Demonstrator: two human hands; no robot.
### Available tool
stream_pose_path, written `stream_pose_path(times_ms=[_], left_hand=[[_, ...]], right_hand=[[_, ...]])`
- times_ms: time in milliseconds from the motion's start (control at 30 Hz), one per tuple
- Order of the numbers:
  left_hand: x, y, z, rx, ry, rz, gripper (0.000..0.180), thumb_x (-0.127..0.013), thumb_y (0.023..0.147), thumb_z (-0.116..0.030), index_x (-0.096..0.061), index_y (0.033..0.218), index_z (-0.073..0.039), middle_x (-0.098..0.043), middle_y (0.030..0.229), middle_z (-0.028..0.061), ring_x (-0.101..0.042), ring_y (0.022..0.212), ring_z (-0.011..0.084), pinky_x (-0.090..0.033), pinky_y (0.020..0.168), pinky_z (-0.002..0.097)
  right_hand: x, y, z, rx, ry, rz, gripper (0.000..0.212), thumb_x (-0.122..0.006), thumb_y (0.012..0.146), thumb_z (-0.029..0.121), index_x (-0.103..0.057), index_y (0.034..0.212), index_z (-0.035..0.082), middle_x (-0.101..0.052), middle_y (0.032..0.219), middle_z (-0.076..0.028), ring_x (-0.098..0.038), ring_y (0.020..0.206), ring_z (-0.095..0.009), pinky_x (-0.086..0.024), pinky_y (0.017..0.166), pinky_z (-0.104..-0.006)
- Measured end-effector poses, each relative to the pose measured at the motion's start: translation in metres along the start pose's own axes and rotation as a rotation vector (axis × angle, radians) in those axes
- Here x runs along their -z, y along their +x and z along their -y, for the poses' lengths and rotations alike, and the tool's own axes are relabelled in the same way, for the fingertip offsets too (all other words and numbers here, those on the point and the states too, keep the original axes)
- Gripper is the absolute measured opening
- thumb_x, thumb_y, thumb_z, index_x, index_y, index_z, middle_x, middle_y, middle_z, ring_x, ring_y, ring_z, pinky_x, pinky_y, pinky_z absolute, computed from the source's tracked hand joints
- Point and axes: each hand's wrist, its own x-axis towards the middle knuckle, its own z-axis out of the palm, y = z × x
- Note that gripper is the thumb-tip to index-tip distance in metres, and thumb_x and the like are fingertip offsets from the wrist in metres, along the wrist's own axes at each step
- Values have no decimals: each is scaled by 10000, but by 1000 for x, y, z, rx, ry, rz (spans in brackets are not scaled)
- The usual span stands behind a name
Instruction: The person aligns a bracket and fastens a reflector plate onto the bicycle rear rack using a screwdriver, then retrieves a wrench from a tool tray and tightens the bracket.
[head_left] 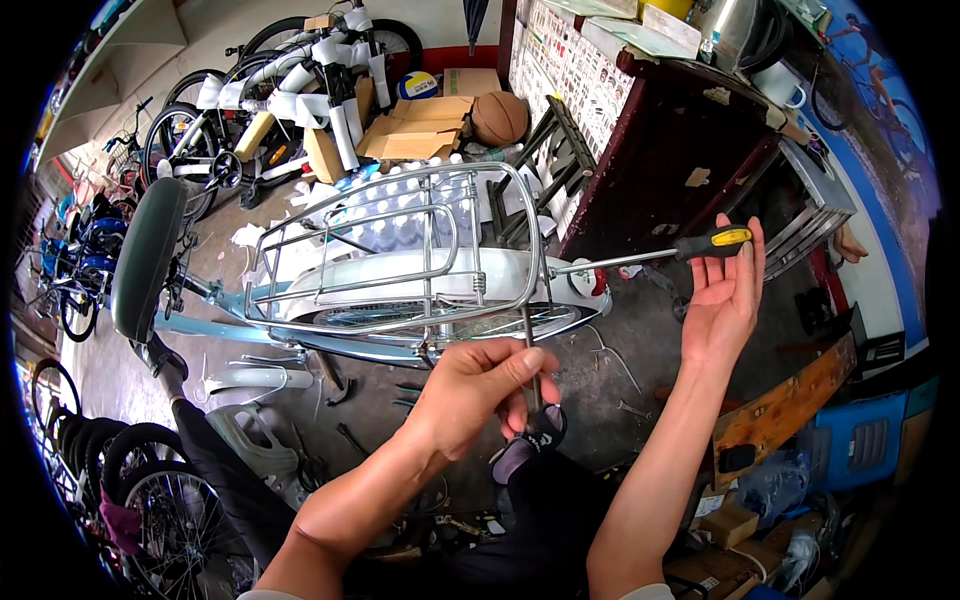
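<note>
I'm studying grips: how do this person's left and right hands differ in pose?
The left hand curls around a slim metal rod; the right hand holds a screwdriver with its fingers. The left hand shows its back; the right hand shows its palm. Both are bare.

Open air between the hands (490,385), screwdriver (713,243) and rear rack (479,286) in the way beyond.

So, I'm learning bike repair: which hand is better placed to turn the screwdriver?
Probably the right hand: it supports the screwdriver by its handle, shaft pointing toward the rack. The left hand grasps a metal rod.
</note>
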Motion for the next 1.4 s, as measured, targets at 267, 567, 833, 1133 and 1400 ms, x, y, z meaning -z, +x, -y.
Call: stream_pose_path(times_ms=[267, 567, 833, 1133, 1400], left_hand=[[1, -4, -22, 61, -194, 149, 339, -553, 1029, -262, -661, 1025, 59, -695, 818, 166, -534, 423, 114, -457, 410, 233], [2, -4, -23, 132, -393, 189, 389, -507, 1045, -299, -666, 1051, 57, -679, 788, 162, -499, 410, 95, -483, 400, 245], [3, -1, -20, 127, -428, 212, 425, -458, 1061, -302, -659, 1076, 71, -669, 786, 168, -477, 407, 78, -493, 409, 245], [1, 18, 9, -66, 192, 36, 318, -508, 1048, -266, -661, 1115, 4, -688, 860, 71, -479, 511, 53, -499, 534, 222], [10, 36, 26, -199, 342, -119, 288, -503, 1051, -214, -643, 1170, 7, -697, 960, 57, -613, 761, 75, -523, 665, 235]], right_hand=[[2, 0, 2, -3, -2, -4, 421, -533, 1031, 269, -481, 1434, 157, -582, 1361, -150, -573, 1137, -187, -387, 1019, -341], [0, 1, 2, 2, 9, 1, 446, -539, 1017, 270, -470, 1439, 146, -584, 1362, -153, -565, 1135, -185, -386, 1010, -333], [-2, 2, 0, 4, 14, -22, 482, -544, 990, 273, -457, 1443, 132, -565, 1383, -171, -546, 1177, -201, -379, 1034, -351], [-1, 3, -2, 21, 101, 9, 391, -520, 1012, 275, -495, 1370, 119, -570, 1362, -168, -549, 1179, -210, -408, 1040, -375], [3, 6, -7, 67, 102, -54, 354, -541, 1024, 233, -510, 1338, 73, -588, 1295, -146, -581, 1174, -269, -461, 1039, -428]])
